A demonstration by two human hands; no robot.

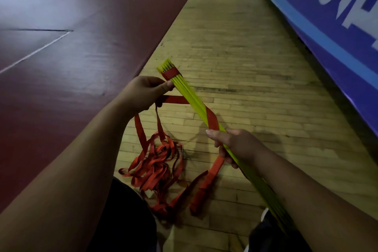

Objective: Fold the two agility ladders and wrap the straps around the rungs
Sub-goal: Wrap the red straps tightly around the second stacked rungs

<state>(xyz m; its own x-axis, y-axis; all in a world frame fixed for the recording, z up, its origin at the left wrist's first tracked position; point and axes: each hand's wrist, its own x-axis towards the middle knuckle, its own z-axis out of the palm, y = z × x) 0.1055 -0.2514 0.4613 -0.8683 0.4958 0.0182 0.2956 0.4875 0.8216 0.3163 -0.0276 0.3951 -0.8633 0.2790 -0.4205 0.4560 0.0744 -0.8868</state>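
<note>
A bundle of yellow rungs [189, 96] is stacked flat and held slanting over the wooden floor. My right hand [235, 146] grips the bundle near its middle. My left hand [146, 92] pinches the red strap [176, 99] beside the upper end of the bundle. One red band [170, 73] circles the far tip of the rungs, and another turn of strap [211, 119] crosses them just above my right hand. The loose remainder of the strap lies in a tangled heap [157, 166] on the floor below my left arm.
Wooden floor [235, 51] runs between a dark red mat [71, 47] on the left and a blue banner wall [327, 16] on the right. My dark-trousered legs [126, 221] fill the bottom of the view.
</note>
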